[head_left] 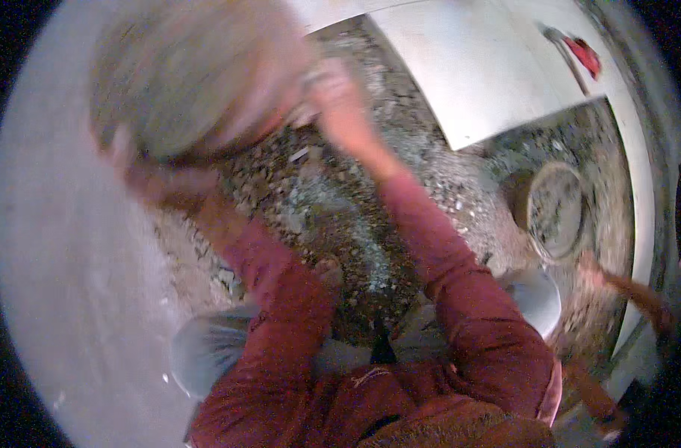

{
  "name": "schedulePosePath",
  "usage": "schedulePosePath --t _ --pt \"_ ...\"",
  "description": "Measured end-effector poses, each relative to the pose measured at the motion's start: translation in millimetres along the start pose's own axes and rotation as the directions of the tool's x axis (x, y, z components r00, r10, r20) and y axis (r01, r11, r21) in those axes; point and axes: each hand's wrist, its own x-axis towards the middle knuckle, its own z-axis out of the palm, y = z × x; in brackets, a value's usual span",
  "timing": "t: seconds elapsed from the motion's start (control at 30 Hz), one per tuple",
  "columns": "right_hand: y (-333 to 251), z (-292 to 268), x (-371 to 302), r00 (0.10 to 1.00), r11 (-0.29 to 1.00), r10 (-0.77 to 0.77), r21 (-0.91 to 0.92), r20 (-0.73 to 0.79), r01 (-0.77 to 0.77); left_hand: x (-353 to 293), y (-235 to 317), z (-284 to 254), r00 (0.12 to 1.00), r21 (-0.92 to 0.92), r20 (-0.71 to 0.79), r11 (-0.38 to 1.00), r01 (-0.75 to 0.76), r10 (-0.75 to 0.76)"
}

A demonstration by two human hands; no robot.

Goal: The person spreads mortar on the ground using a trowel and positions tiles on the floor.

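A large, round, grey-brown pan (pixel 198 82), smeared by motion, is lifted off the ground at the upper left, in front of me. My left hand (pixel 161 175) is closed on its near left edge, and the fingers are blurred. On the right side of its rim, my right hand (pixel 337 101) grips with bent fingers. Both my arms are stretched forward. Whether the pan holds anything is too blurred to tell. Under it and between my arms lies rubble (pixel 325 201) of small stones and pale grit.
A white panel (pixel 475 75) lies at the upper right, with a red-and-grey tool (pixel 579 58) near its far edge. A second round pan (pixel 557 209) rests on the soil at right, another person's hand (pixel 593 270) beside it. Smooth grey floor (pixel 79 246) stretches along the left.
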Motion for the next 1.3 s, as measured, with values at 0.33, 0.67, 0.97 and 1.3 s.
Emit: schedulePosePath --t 0.33,0.67,0.97,1.3 --pt "-57 126 -82 0.738 0.731 0.386 0.306 0.553 -0.611 -177 -57 -163 -0.023 -0.476 0.088 -0.063 0.877 -0.996" --pt "-53 -151 75 0.973 0.976 0.147 -0.187 0.179 -0.113 -109 46 23 0.225 -0.718 0.351 -0.106 0.688 -0.909" --pt "-24 -493 -67 0.927 0.528 0.347 -0.788 -0.141 -0.317 -156 169 116 0.132 -0.412 0.718 -0.264 0.872 -0.683" --pt "49 -567 -306 0.671 -0.255 0.51 -0.839 -0.539 -0.481 -212 192 133 -0.028 -0.25 0.795 -0.37 0.895 -0.606"
